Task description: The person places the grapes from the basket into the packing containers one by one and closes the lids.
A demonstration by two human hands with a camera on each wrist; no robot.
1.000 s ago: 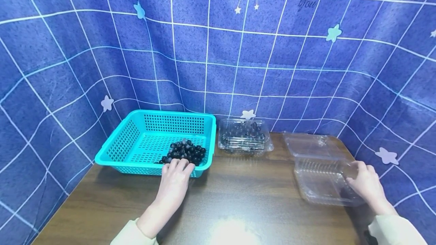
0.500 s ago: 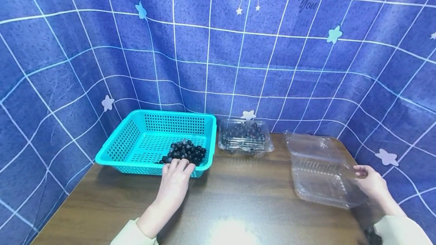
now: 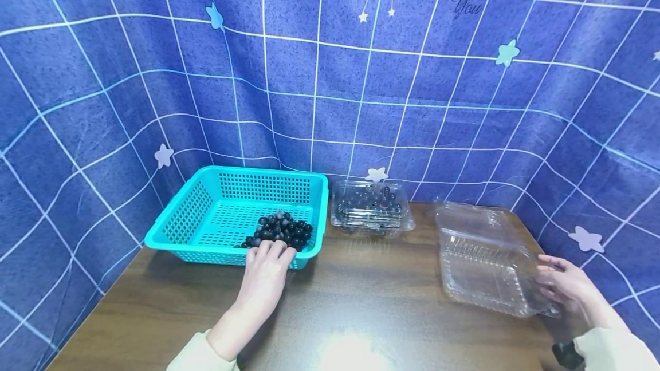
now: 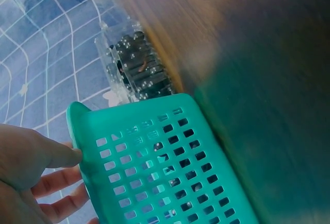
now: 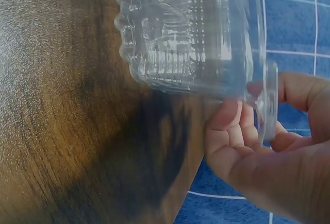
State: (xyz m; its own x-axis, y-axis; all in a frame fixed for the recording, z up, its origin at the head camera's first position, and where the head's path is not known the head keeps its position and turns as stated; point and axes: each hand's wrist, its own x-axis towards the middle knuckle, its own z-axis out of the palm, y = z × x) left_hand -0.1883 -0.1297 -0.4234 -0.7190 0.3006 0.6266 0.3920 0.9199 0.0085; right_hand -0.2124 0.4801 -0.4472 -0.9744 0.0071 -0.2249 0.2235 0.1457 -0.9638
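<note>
Teal basket (image 3: 219,221), near rim pinched by left hand (image 3: 266,272) | dark fruit (image 3: 286,229) inside basket's right end | filled box (image 3: 369,209) just right of basket | tub (image 3: 482,276) well right of basket, rim gripped by right hand (image 3: 571,284) | probably light, flimsy, slippery; best held by rim

A brown wood-grain tabletop (image 3: 392,291) carries a turquoise rectangular perforated plastic basket (image 3: 206,256) on the left and, just beside it near the back edge, a closed clear plastic box (image 3: 368,224). By the right edge is an open clear hinged plastic container (image 3: 482,276); whether it lies flat is unclear.
</note>
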